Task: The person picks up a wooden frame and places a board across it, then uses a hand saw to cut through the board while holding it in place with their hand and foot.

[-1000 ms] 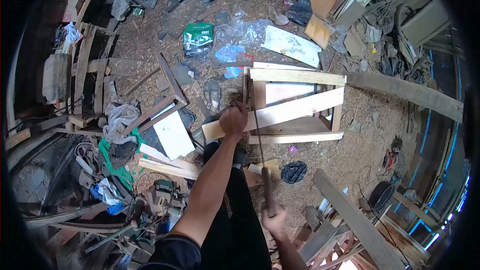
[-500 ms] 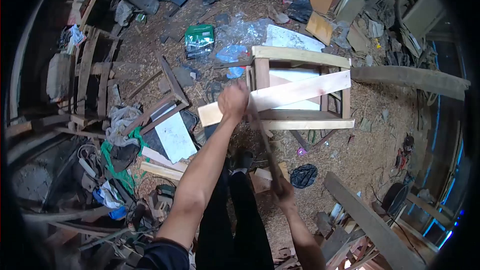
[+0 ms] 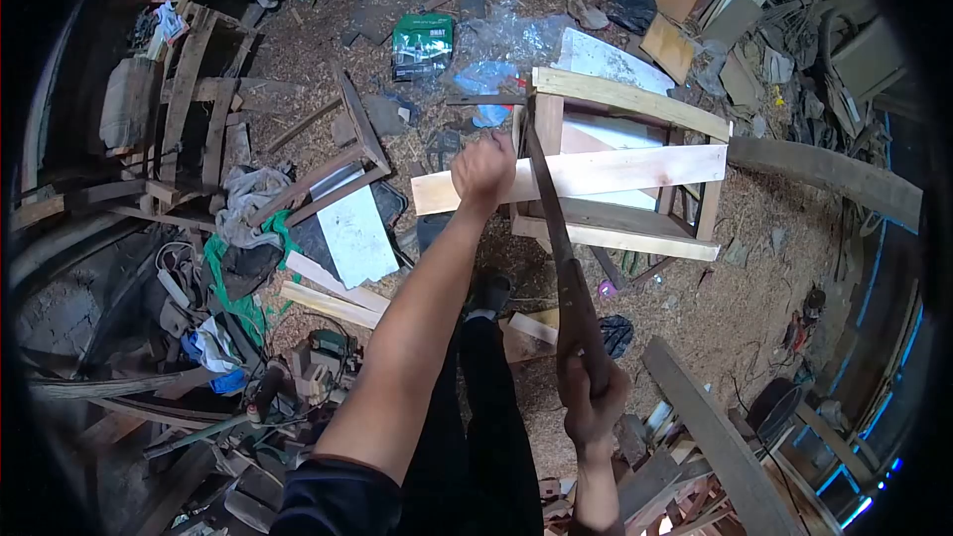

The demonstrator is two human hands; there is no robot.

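A pale wooden board (image 3: pixel 635 171) lies across a wooden frame (image 3: pixel 627 102) that looks like a small stool or table on its side. My left hand (image 3: pixel 483 169) is closed on the board near its left end, which juts past the frame. In my right hand (image 3: pixel 594 399), lower down, is the handle of a hand saw (image 3: pixel 570 288). The long dark blade runs up and crosses the board just right of my left hand. Whether its teeth have cut into the wood cannot be made out.
Sawdust covers the floor. A green packet (image 3: pixel 422 45) and blue plastic (image 3: pixel 486 79) lie beyond the frame. A white panel (image 3: pixel 355 238) and a dark angled wooden frame (image 3: pixel 362 129) are at left. A long plank (image 3: pixel 715 417) slants at lower right.
The view has shifted and turned slightly. The saw is tilted differently, with more of its blade side showing, and its tip stands farther past the board. My left hand stays on the board.
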